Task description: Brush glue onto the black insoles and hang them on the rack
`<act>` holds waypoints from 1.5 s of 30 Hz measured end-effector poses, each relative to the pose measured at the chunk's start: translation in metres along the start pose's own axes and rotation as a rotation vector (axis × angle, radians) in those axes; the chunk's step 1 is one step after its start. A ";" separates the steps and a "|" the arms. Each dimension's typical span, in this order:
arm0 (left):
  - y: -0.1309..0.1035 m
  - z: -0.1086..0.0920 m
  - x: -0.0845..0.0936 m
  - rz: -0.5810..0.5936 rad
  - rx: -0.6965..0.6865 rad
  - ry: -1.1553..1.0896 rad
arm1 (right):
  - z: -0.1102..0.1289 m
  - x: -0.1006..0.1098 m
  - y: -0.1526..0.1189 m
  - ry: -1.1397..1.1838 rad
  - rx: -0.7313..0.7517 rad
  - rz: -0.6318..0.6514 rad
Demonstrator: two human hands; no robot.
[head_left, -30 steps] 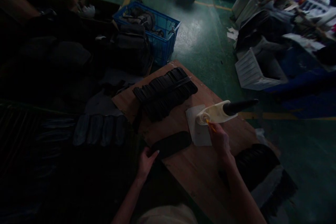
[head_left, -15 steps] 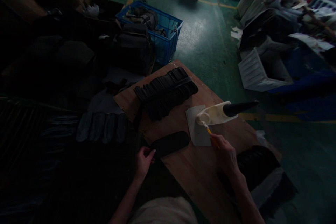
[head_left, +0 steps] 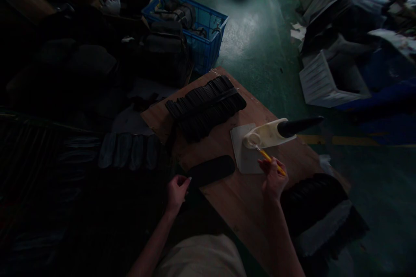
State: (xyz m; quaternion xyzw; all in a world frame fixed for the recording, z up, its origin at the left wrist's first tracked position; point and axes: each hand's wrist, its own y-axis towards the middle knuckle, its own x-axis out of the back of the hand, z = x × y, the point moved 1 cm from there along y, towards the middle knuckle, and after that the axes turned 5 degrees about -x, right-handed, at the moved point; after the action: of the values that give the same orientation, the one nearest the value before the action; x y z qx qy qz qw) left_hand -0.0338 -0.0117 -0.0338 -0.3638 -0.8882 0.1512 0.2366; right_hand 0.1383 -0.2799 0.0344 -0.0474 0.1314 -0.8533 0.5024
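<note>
My right hand (head_left: 274, 178) is closed around the yellow handle of a small brush (head_left: 267, 156). The brush's tip is at the round opening of a cream-coloured plastic container (head_left: 269, 132) with a black tapered end. That container rests on a pale flat sheet (head_left: 242, 156) on the wooden board. At the board's near edge lies a flat black piece (head_left: 212, 170) with rounded ends. My left hand (head_left: 177, 191) pinches its left end between thumb and fingers. Beyond it, a row of stacked black pieces (head_left: 206, 108) is bundled by a dark band.
A wooden board (head_left: 240, 220) forms the work surface. Another dark stack (head_left: 316, 203) sits at its right. A blue crate (head_left: 206, 43) with bags stands behind, and a grey-white bin (head_left: 320, 82) to the right. Dark bags (head_left: 165, 47) and wrapped items (head_left: 126, 151) crowd the left.
My right hand has shifted its grip on the brush, showing more of the yellow handle; the tip stays by the container's opening. My left hand still pinches the black piece. The view has shifted slightly.
</note>
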 end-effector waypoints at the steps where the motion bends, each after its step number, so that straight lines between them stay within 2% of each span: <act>1: 0.000 -0.001 0.000 0.003 0.004 0.003 | 0.000 0.005 -0.002 0.014 -0.014 -0.018; 5: -0.001 -0.004 -0.001 0.018 0.031 -0.004 | 0.007 0.016 -0.011 0.043 -0.055 -0.065; 12: 0.001 -0.015 -0.004 0.082 0.087 -0.048 | 0.005 0.003 -0.007 -0.024 -0.036 0.016; 14: 0.003 -0.017 -0.004 0.090 0.099 -0.052 | 0.003 0.008 -0.015 -0.117 0.030 0.002; 17: 0.006 -0.016 -0.004 0.104 0.102 -0.056 | 0.005 0.019 -0.043 -0.307 0.166 0.042; 20: 0.008 -0.016 -0.003 0.123 0.119 -0.085 | 0.004 0.025 -0.086 -0.442 0.193 0.223; 25: 0.010 -0.020 -0.001 0.152 0.157 -0.105 | -0.017 0.021 -0.151 -0.630 0.182 0.649; 27: 0.010 -0.021 -0.001 0.161 0.164 -0.102 | -0.026 0.017 -0.167 -0.665 0.243 0.750; 29: 0.010 -0.022 -0.001 0.167 0.163 -0.103 | -0.033 0.013 -0.178 -0.675 0.296 0.794; 33: 0.010 -0.022 0.001 0.175 0.157 -0.096 | -0.043 0.006 -0.186 -0.673 0.301 0.806; 36: 0.009 -0.021 0.001 0.192 0.151 -0.091 | -0.045 0.011 -0.179 -0.691 0.257 0.764; 39: 0.010 -0.020 0.001 0.200 0.139 -0.085 | -0.041 0.024 -0.162 -0.719 0.214 0.649; 42: 0.012 -0.017 0.001 0.208 0.111 -0.073 | -0.033 0.035 -0.144 -0.767 0.273 0.488; 45: 0.013 -0.015 0.003 0.213 0.094 -0.067 | -0.028 0.034 -0.142 -0.769 0.331 0.464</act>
State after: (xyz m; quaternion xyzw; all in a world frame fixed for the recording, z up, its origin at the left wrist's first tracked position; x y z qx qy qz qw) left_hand -0.0200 0.0009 -0.0255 -0.4393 -0.8439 0.2288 0.2063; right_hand -0.0044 -0.2392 0.0444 -0.2487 -0.1945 -0.6485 0.6926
